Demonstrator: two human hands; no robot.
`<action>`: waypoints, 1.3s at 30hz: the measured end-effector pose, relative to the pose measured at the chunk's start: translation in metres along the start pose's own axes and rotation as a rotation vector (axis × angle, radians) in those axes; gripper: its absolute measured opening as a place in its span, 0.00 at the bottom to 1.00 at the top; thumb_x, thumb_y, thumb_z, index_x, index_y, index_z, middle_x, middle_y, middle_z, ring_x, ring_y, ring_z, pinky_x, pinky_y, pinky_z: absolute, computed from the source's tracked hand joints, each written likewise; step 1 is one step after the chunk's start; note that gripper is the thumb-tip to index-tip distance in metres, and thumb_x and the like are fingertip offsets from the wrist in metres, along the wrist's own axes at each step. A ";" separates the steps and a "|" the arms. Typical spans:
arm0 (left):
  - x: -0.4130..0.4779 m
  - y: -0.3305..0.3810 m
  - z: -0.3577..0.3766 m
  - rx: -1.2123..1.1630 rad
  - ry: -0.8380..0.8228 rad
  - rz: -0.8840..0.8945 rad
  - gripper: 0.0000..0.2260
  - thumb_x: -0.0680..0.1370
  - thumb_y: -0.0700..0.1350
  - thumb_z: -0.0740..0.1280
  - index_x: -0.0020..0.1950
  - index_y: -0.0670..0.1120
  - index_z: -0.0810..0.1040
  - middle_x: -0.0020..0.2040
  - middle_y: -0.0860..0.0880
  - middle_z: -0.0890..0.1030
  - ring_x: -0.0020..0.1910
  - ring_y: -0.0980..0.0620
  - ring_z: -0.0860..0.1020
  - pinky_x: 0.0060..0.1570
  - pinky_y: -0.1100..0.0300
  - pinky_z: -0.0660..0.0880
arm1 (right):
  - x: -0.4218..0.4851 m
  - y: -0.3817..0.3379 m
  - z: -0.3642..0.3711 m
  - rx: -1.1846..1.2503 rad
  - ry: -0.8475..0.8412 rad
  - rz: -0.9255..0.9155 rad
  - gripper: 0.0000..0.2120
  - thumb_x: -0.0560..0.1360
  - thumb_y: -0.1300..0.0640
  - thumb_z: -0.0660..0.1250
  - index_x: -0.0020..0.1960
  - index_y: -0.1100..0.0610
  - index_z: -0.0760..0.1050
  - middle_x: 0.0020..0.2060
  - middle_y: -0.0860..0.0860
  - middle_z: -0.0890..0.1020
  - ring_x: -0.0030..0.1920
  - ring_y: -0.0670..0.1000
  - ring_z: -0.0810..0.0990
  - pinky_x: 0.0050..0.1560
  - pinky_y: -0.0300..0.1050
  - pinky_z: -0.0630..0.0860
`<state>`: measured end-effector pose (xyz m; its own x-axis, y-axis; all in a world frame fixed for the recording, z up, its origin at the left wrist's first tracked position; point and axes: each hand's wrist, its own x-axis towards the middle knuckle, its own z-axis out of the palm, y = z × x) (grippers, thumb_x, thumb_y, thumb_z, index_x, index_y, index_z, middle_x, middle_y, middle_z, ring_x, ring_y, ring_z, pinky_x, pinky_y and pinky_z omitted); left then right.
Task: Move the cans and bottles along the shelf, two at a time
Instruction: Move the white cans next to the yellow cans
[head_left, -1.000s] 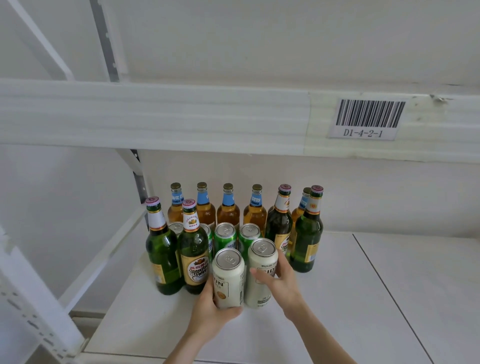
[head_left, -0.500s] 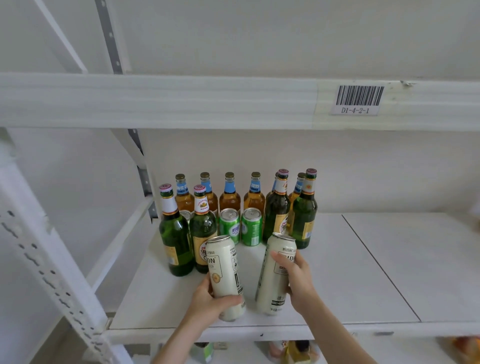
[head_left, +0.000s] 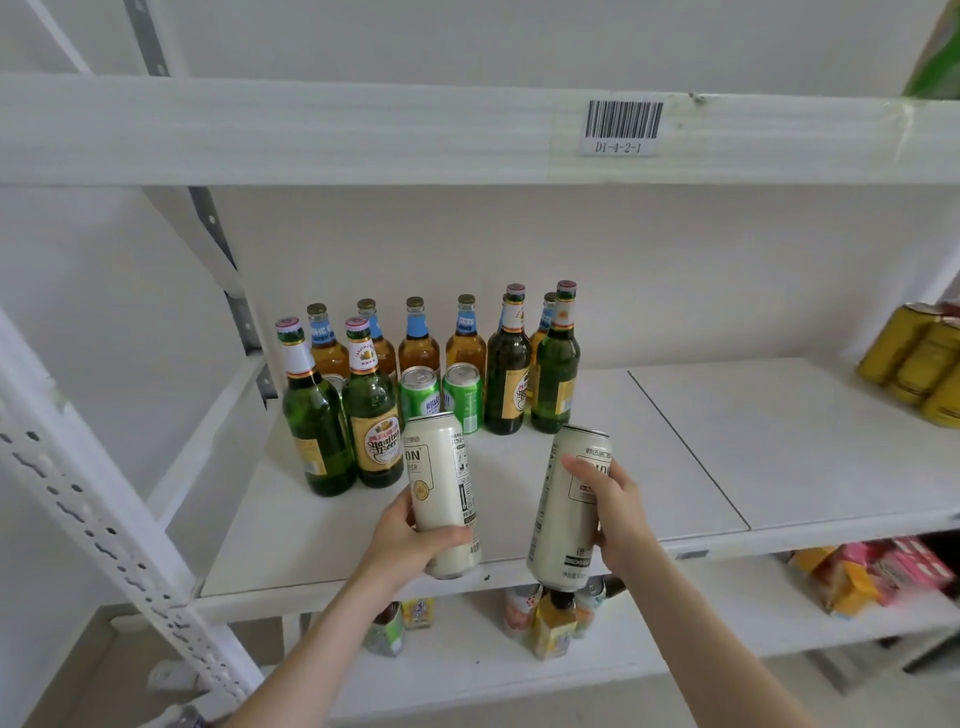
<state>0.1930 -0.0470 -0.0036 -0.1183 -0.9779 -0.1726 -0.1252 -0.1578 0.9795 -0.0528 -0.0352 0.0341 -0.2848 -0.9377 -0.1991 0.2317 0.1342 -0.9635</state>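
1. Head view: the left hand (head_left: 410, 540) wraps its fingers (head_left: 447, 538) round the lower body of the left white can (head_left: 441, 483). The right hand (head_left: 618, 514) grips the right white can (head_left: 569, 504) at mid-height.
2. Both cans hang in the air at the near edge of the shelf (head_left: 779, 441), long axes near upright, tops tipped slightly apart.
3. Bare shelf lies to the right, between the green bottles (head_left: 556, 374) and the yellow cans (head_left: 919, 358). The right hand is the nearer to it.
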 end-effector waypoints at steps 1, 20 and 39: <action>-0.002 0.002 0.005 0.010 -0.011 0.009 0.32 0.54 0.55 0.80 0.56 0.61 0.75 0.50 0.61 0.84 0.49 0.59 0.82 0.37 0.62 0.79 | -0.002 -0.001 -0.006 0.001 0.011 -0.002 0.10 0.71 0.53 0.74 0.52 0.50 0.80 0.43 0.53 0.84 0.44 0.53 0.82 0.36 0.46 0.77; -0.058 0.033 0.209 0.064 -0.070 0.094 0.32 0.55 0.58 0.79 0.58 0.60 0.74 0.53 0.59 0.82 0.51 0.59 0.80 0.41 0.65 0.76 | -0.032 -0.057 -0.212 -0.020 0.051 0.002 0.11 0.71 0.52 0.75 0.51 0.53 0.80 0.44 0.53 0.83 0.44 0.54 0.81 0.46 0.54 0.81; 0.027 0.065 0.407 0.144 -0.232 0.112 0.27 0.62 0.46 0.82 0.57 0.57 0.76 0.52 0.56 0.83 0.50 0.58 0.82 0.41 0.64 0.77 | 0.045 -0.094 -0.388 -0.047 0.191 -0.019 0.11 0.69 0.50 0.75 0.50 0.51 0.81 0.39 0.50 0.86 0.41 0.52 0.84 0.35 0.45 0.79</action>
<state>-0.2194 -0.0280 0.0131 -0.3589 -0.9280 -0.1000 -0.2353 -0.0138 0.9718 -0.4483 0.0337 0.0465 -0.4607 -0.8631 -0.2068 0.1822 0.1361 -0.9738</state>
